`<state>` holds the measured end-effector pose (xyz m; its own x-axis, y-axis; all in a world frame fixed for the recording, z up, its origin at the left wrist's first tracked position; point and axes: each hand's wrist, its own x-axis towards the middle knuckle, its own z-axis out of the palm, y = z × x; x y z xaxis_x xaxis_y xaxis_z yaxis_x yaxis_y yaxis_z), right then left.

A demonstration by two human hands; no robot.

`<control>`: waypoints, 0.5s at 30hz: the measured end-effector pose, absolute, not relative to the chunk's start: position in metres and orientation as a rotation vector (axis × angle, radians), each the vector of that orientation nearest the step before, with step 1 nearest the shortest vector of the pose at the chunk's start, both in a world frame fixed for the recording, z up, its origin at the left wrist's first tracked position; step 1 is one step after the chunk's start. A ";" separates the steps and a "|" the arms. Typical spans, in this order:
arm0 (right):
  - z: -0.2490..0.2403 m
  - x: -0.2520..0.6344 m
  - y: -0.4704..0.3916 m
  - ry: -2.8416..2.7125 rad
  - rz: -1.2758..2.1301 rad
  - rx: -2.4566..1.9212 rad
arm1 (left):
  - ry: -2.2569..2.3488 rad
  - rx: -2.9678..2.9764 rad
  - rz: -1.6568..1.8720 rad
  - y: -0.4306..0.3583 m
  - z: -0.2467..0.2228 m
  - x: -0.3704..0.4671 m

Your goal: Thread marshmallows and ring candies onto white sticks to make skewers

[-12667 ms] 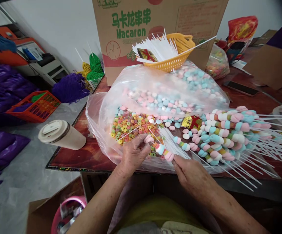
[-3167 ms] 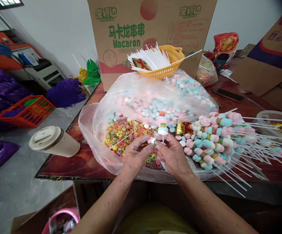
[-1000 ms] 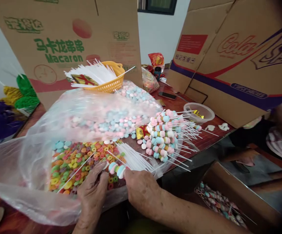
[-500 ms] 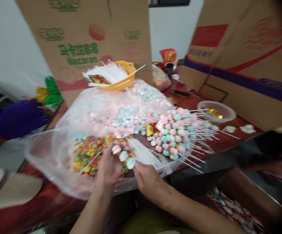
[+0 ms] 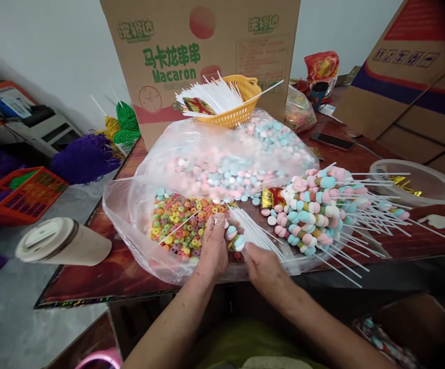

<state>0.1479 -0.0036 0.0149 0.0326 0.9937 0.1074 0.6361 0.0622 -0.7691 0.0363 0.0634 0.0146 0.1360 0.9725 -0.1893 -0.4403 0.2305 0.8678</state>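
A short candy skewer [image 5: 235, 237] of pink, white and blue marshmallow pieces with ring-shaped pieces between them is held across both hands. My left hand [image 5: 214, 248] is closed at its upper end, where the fingers partly hide it. At the lower end, my right hand [image 5: 266, 266] pinches it; the stick is hidden inside that hand. Under the hands lie colourful cereal rings [image 5: 180, 220] on clear plastic. Just right of them is a fan of bare white sticks [image 5: 257, 228]. Finished skewers [image 5: 315, 210] are heaped further right, their sticks pointing right.
A large plastic bag of marshmallows [image 5: 222, 164] lies behind the rings. Beyond it stand a yellow basket of sticks [image 5: 241, 110] and a tall carton [image 5: 176, 31]. A lidded cup [image 5: 64, 243] stands at the table's left edge. To the right is a clear plastic tub [image 5: 433, 184].
The camera view has turned left, so the scene sits further right. Both hands still hold the skewer, and the left fingers now cover more of its upper end.
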 end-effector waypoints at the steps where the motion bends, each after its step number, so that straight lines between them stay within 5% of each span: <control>1: 0.024 0.166 -0.004 -1.703 0.624 -1.714 | 0.922 0.815 1.181 0.068 0.016 0.028; 3: 0.045 0.208 -0.005 -1.714 0.451 -1.872 | 1.036 1.001 1.257 0.076 0.019 0.008; 7: 0.071 0.283 0.002 -1.931 -0.480 -2.514 | 1.313 1.423 1.179 0.080 0.014 -0.028; 15: 0.060 0.327 0.034 -1.855 -0.462 -2.635 | 1.526 2.325 0.839 0.074 0.001 -0.033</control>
